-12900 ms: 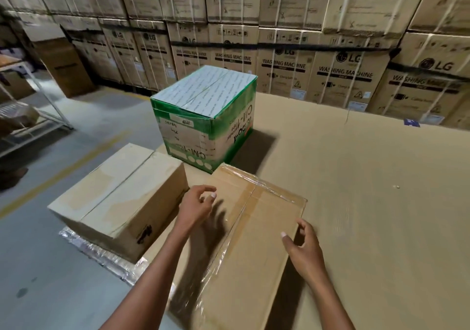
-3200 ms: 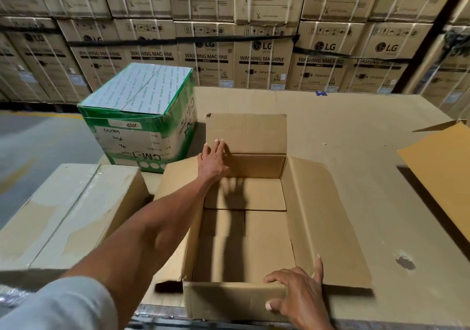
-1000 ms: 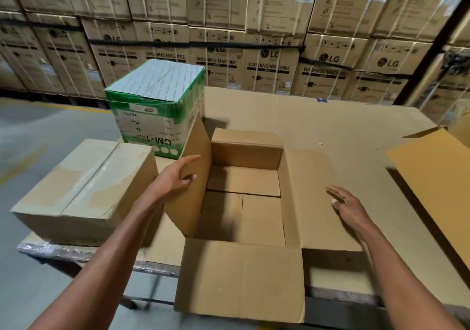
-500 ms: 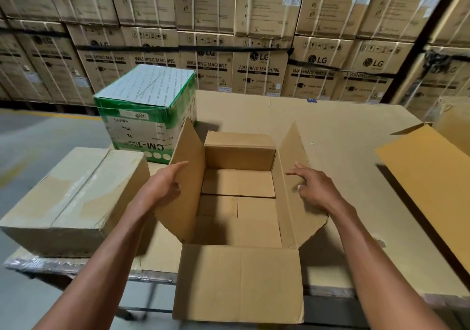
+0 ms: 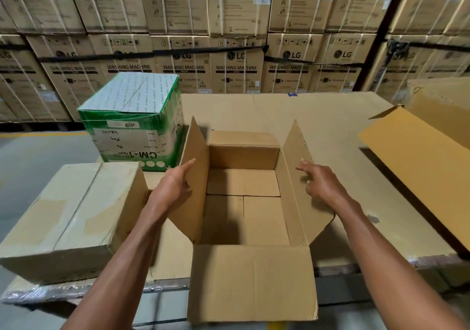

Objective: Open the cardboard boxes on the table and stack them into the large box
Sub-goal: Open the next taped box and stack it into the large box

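Head view: both arms reach forward, one to each side of the open cardboard box, which sits at the near edge of the table. Left hand lies against the outer face of the raised left flap, index finger extended along it, other fingers loosely curled, gripping nothing. Right hand is at the outer side of the raised right flap, fingers spread and relaxed, index pointing forward; contact with the flap cannot be told for sure. Near flap hangs down over the table edge; far flap is folded inward. Box interior holds nothing visible.

Table surface is covered in brown cardboard sheet. On the left, a closed taped box sits just beside the open one. Behind it stands a green-and-white box printed "CM-1", upside down. At right, a large box with an open flap, partly cut off by the frame. Behind the table, a wall of stacked LG washing machine cartons bound with black straps. Grey floor with a yellow line at left.
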A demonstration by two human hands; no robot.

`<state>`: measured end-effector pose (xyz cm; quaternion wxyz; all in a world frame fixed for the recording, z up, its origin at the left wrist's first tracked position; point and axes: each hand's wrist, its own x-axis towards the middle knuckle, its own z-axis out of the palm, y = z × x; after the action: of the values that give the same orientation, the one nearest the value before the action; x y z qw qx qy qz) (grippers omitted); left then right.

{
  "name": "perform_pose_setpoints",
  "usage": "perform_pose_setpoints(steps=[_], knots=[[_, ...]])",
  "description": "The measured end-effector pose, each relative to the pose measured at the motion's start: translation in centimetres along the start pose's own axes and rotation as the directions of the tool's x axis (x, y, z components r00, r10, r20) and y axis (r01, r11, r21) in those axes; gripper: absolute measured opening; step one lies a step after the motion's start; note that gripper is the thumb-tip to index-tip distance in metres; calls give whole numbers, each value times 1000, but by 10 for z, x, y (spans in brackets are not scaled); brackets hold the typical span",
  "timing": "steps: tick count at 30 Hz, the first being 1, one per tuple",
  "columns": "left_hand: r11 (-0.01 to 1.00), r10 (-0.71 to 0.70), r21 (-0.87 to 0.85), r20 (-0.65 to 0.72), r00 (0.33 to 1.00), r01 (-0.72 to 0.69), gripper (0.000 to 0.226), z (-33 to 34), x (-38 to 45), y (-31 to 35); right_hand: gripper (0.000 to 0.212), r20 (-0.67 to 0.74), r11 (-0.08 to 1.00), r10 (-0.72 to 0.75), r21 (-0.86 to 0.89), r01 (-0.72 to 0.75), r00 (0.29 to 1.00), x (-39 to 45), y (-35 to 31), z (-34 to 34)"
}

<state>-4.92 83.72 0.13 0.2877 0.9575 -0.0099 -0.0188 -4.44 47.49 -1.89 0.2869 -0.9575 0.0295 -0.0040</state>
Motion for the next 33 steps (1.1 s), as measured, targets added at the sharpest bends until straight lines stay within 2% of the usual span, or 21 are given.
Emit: perform_pose_setpoints(steps=[4,7,13,18,22,24,26,33], knots=[[999,28,-22,51,998,-27,83,-3,8,21,74,-62,996,89,16,-88,994,-27,11,-8],[985,170,-4,68,983,-170,82,0,8,39,75,-119,987,158,49,-153,980,-52,23,-19],[949,315,-35,85,945,-313,83,6,6,85,78,-199,963,261,115,-242,945,-92,46,-65],[927,373,-58,63,926,-370,78,8,-6,142,76,-266,973,232,67,-222,936,-110,63,-121],[919,383,-126,64,922,-373,59,6,-9,195,76,-286,976,195,-34,-214,938,-118,76,-176],[918,395,-42,18,918,-394,70,9,-21,228,75,-314,975,177,-77,-211,933,-124,87,-206],[919,390,-47,-30,920,-391,80,10,-36,261,72,-362,977,133,-111,-185,922,-131,100,-237],[914,392,-35,-178,903,-404,82,-16,-70,359,71,-426,989,35,-113,-91,904,-138,130,-347]])
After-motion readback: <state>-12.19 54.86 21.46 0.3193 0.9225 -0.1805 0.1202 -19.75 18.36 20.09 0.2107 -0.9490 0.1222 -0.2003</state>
